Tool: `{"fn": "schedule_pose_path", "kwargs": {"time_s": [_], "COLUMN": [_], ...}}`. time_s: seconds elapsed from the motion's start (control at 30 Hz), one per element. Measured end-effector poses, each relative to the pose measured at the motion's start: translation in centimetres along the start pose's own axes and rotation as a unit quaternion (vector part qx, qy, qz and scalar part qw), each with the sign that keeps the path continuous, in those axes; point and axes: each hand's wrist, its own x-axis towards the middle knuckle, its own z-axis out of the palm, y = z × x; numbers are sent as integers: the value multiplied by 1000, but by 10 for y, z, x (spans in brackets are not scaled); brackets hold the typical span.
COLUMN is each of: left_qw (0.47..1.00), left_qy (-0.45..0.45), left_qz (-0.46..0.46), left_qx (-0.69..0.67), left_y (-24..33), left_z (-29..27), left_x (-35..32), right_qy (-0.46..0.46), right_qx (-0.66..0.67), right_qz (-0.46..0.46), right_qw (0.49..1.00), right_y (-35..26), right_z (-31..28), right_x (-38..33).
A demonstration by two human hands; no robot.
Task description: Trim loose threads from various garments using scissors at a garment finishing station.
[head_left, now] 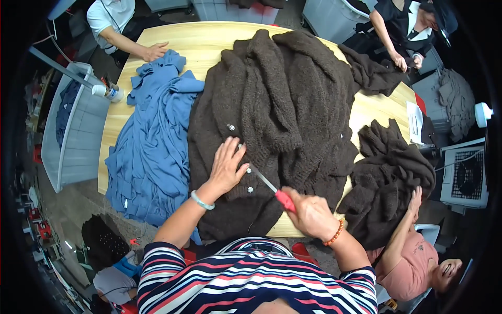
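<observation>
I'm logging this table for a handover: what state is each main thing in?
Brown knitwear: heaped, rumpled
Blue cloth: bunched, creased
Red-handled tool: held, metal shaft exposed
Left hand: resting on the knitwear
Right hand: closed around the tool
Grey bin: open, holding dark cloth

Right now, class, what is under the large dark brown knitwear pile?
Pale wooden tabletop shows beside parts of the dark brown knitwear pile, which rests on it. The wood directly beneath is covered; anything else there cannot be seen.
</observation>
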Motion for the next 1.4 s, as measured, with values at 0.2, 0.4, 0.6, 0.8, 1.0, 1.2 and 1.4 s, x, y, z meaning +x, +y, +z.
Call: {"fn": "schedule_pose_path", "kwargs": {"time_s": [0.2, 0.4, 0.6, 0.8, 1.0, 1.2, 1.4], "left_qw": [999, 999, 852, 906, 906, 803, 852], "left_qy": [-29, -26, 220, 115, 194, 210, 70], "left_qz": [-18, -18, -295, -368, -301, -303, -160], "left_qx": [-12, -7, -373, -174, -224, -468, -493], "left_y": [-2, 2, -43, -69, -76, -65, -32], "left_z": [17, 17, 19, 19, 29, 16, 17], "left_x": [-14, 2, 30, 61, 53, 71, 95], "right_qy": [-45, 58, 5, -1, 21, 38, 67], "right_qx": [-22, 3, 32, -2, 6, 21, 27], "right_qz": [13, 1, -2, -17, -15, 22, 42], "right_qw": [999, 998, 999, 1000, 1000, 999, 997], "right_y": [5, 3, 1, 0, -5, 2, 10], "right_z": [14, 8, 5, 9, 1, -8, -23], "right_x": [5, 91, 70, 53, 62, 58, 45]}}
